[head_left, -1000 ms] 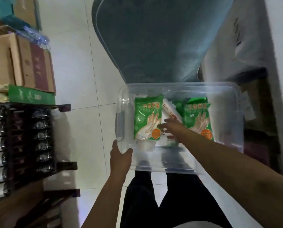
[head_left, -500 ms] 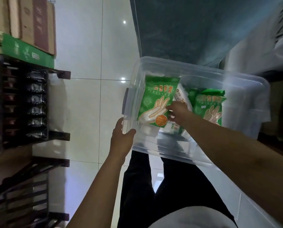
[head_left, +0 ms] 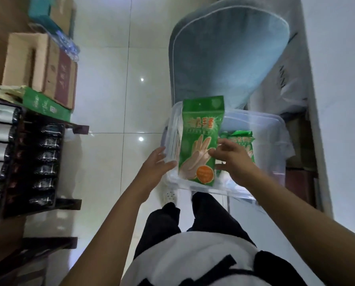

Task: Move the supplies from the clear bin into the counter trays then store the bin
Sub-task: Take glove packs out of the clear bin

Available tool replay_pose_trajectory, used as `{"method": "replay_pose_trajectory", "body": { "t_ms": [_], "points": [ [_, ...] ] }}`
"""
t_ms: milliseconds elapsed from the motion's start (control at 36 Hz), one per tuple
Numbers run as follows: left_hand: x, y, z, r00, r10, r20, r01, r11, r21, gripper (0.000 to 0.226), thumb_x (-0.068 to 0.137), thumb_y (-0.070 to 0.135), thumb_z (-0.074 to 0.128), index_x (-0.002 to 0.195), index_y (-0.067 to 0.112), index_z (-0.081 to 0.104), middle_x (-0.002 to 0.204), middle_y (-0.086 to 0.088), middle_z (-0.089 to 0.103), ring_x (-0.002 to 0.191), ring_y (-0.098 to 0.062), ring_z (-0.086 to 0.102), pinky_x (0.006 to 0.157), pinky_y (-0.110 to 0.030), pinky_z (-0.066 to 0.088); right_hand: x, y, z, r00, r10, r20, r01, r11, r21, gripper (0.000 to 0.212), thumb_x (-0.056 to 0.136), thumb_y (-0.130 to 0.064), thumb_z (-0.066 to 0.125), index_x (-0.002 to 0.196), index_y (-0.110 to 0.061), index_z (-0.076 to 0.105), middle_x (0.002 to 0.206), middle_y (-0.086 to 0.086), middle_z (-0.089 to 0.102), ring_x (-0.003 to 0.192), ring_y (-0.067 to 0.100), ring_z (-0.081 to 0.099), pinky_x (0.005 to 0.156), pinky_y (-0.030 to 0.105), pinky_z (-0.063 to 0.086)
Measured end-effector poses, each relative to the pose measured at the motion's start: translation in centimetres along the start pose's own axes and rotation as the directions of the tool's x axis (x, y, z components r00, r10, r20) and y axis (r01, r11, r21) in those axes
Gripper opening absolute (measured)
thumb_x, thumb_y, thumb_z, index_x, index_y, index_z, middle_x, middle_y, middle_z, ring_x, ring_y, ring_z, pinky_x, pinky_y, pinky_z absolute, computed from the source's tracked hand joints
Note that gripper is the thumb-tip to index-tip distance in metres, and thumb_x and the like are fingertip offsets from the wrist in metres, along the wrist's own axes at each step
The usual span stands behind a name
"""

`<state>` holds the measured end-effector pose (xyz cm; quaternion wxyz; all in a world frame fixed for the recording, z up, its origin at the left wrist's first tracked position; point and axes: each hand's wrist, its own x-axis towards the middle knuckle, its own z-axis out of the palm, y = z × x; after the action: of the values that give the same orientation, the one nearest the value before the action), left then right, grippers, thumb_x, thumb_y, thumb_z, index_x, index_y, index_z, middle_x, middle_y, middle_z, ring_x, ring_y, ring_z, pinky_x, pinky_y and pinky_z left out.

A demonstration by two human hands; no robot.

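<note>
Lifted from the clear bin (head_left: pixel 261 129), the glove packet (head_left: pixel 199 141) is pinched by the right hand (head_left: pixel 234 159).

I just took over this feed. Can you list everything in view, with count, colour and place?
glove packet: 1, green, lifted upright above the bin
second glove packet: 1, green, inside the bin
clear bin: 1, transparent, centre
chair: 1, blue-grey, behind the bin
cardboard boxes: several, brown, upper left
rack: 1, dark, left, holding dark wrapped rolls
left hand: at the bin's left wall
right hand: gripping the lifted packet
</note>
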<state>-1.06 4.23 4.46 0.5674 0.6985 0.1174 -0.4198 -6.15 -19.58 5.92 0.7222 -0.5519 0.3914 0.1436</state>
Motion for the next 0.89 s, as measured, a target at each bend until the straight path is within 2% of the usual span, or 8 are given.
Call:
{"method": "replay_pose_trajectory", "body": {
  "t_ms": [139,194,278,389,472,583,750,889],
  "points": [
    [-2.2,1.4,-2.0,0.945,0.093,0.314,-0.021,0.974,-0.227,0.061,0.086,0.023,0.075,0.142,0.027,0.049,0.136,-0.005,0.063,0.122,-0.025,0.062,0.098,-0.045,0.052,-6.8,-1.4,0.6,0.991,-0.093,0.092,0.086,0.994,0.074,0.035,0.076,0.0,0.07,0.108,0.008,0.06,0.1,0.021,0.056,0.087,0.033,0.064,0.071,0.046,0.057],
    [-2.6,1.7,-2.1,0.915,0.13,0.383,-0.028,0.965,-0.26,0.062,0.083,0.02,0.077,0.139,0.026,0.054,0.131,-0.01,0.065,0.114,-0.028,0.066,0.09,-0.044,0.056,-8.9,-1.3,0.4,0.992,-0.116,0.056,0.112,0.991,0.077,0.044,0.071,-0.006,0.072,0.106,0.015,0.054,0.099,0.02,0.062,0.087,0.033,0.065,0.071,0.045,0.057],
    [-2.8,2.4,-1.2,0.882,0.164,0.441,-0.047,0.964,-0.263,0.056,0.076,0.018,0.078,0.13,0.028,0.063,0.123,-0.01,0.069,0.104,-0.027,0.07,0.079,-0.041,0.058,-11.4,-0.9,-0.5,0.989,-0.142,-0.03,0.144,0.984,0.105,0.033,0.07,-0.008,0.074,0.094,0.007,0.058,0.103,0.021,0.062,0.089,0.034,0.063,0.069,0.043,0.056],
    [-2.8,3.5,1.8,0.858,0.172,0.485,-0.074,0.974,-0.214,0.053,0.076,0.013,0.078,0.125,0.029,0.067,0.117,-0.011,0.072,0.103,-0.031,0.071,0.077,-0.045,0.058,-14.5,-0.6,-2.7,0.961,-0.14,-0.24,0.17,0.98,0.106,0.041,0.08,-0.002,0.072,0.119,0.003,0.061,0.101,0.023,0.063,0.086,0.031,0.068,0.068,0.044,0.057],
    [-2.9,4.6,5.0,0.833,0.159,0.529,-0.083,0.983,-0.164,0.052,0.077,0.011,0.077,0.125,0.027,0.066,0.117,-0.013,0.073,0.103,-0.031,0.071,0.076,-0.044,0.059,-17.0,-0.2,-4.5,0.899,-0.182,-0.399,0.226,0.972,0.065,0.038,0.084,0.001,0.07,0.12,-0.01,0.065,0.098,0.022,0.067,0.077,0.021,0.073,0.057,0.032,0.058],
    [-3.4,6.2,10.4,0.785,0.138,0.603,-0.102,0.99,-0.094,0.051,0.079,0.006,0.074,0.126,0.022,0.065,0.113,-0.012,0.073,0.097,-0.029,0.072,0.076,-0.044,0.06,-20.1,0.7,-7.1,0.778,-0.248,-0.578,0.29,0.957,-0.02,0.039,0.083,-0.002,0.073,0.118,-0.017,0.066,0.101,0.012,0.071,0.083,0.019,0.073,0.06,0.025,0.056],
    [-4.6,8.1,18.7,0.702,0.112,0.704,-0.17,0.985,0.013,0.046,0.084,-0.006,0.066,0.119,0.023,0.072,0.11,-0.006,0.074,0.093,-0.026,0.073,0.068,-0.038,0.06,-22.7,2.3,-11.9,0.669,-0.209,-0.713,0.319,0.948,0.021,0.03,0.086,-0.012,0.073,0.115,-0.021,0.069,0.106,0.009,0.073,0.09,0.025,0.074,0.076,0.04,0.06],
    [-4.3,9.6,25.9,0.717,0.076,0.693,-0.258,0.952,0.163,0.045,0.085,-0.004,0.066,0.099,0.038,0.074,0.107,0.0,0.074,0.091,-0.025,0.075,0.069,-0.039,0.061,-22.5,3.2,-17.0,0.618,-0.172,-0.767,0.325,0.944,0.05,0.028,0.088,-0.017,0.071,0.116,-0.022,0.069,0.109,0.006,0.072,0.089,0.02,0.074,0.079,0.042,0.06]
  ]
}}
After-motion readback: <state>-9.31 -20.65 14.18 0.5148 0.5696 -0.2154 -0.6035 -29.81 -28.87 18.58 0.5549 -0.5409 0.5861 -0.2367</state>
